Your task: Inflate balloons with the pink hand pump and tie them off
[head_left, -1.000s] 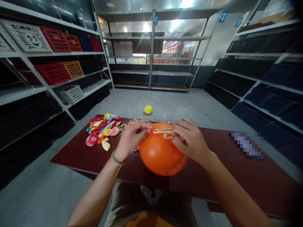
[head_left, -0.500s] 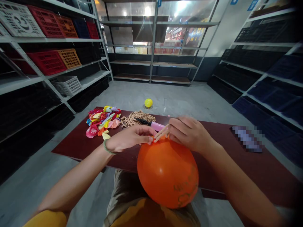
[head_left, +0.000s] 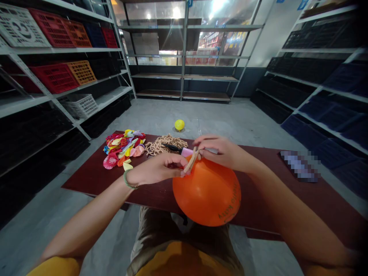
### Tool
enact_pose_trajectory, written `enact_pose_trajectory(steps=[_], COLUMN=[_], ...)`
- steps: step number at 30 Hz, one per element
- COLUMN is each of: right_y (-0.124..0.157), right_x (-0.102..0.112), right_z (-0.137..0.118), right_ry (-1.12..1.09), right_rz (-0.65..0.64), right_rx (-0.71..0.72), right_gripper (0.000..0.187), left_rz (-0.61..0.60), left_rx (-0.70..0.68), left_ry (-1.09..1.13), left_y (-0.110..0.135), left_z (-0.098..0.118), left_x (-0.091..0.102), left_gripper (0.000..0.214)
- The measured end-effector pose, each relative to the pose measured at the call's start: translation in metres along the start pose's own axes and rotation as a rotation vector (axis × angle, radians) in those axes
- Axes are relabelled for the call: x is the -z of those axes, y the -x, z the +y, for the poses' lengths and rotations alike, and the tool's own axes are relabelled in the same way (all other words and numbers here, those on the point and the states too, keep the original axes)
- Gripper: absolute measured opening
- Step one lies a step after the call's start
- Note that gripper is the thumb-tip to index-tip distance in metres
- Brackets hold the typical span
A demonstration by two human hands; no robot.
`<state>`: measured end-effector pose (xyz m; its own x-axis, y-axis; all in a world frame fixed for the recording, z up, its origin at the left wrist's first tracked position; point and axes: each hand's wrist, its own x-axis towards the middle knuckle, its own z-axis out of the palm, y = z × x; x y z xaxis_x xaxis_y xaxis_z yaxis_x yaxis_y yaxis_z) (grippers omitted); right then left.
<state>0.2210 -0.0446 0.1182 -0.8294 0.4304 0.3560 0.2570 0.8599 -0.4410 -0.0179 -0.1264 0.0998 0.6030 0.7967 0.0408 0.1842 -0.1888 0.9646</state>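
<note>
An inflated orange balloon (head_left: 208, 193) with dark printed lettering hangs at the near edge of the dark red table (head_left: 94, 178), held between both hands. My left hand (head_left: 156, 168) pinches one end of a tan rubber band (head_left: 191, 161) at the balloon's top. My right hand (head_left: 222, 151) is closed over the balloon's neck and the band's other end. Just behind the hands lies a pink pump (head_left: 185, 151) with a black tip.
A heap of flat coloured balloons (head_left: 123, 147) and a pile of tan rubber bands (head_left: 159, 145) lie on the table's left half. A small yellow balloon (head_left: 179, 124) rests on the grey floor beyond. Shelving with crates (head_left: 57, 74) lines both sides.
The balloon has swung up and turned so its lettering faces right. The rubber band now stands nearly upright between my fingers, and my right hand has shifted further over the neck.
</note>
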Motion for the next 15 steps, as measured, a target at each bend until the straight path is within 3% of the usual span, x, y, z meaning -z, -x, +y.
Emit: enact_pose_trajectory(steps=[5, 8, 12, 15], right_y=[-0.003, 0.0, 0.003, 0.002], right_x=[0.006, -0.001, -0.013, -0.02], right_z=[-0.01, -0.019, -0.028, -0.029], right_ry=[0.047, 0.167, 0.211, 0.123], right_rz=[0.226, 0.366, 0.407, 0.355], right_rx=[-0.175, -0.14, 0.006, 0.006], right_gripper=[0.015, 0.01, 0.012, 0.017], left_rz=[0.099, 0.207, 0.272, 0.243], left_rx=[0.021, 0.066, 0.141, 0.167], left_ry=[-0.078, -0.07, -0.037, -0.035], left_y=[-0.004, -0.007, -0.014, -0.02], left_z=[0.007, 0.001, -0.007, -0.004], left_x=[-0.003, -0.008, -0.012, -0.015], left_gripper=[0.011, 0.012, 0.014, 0.015])
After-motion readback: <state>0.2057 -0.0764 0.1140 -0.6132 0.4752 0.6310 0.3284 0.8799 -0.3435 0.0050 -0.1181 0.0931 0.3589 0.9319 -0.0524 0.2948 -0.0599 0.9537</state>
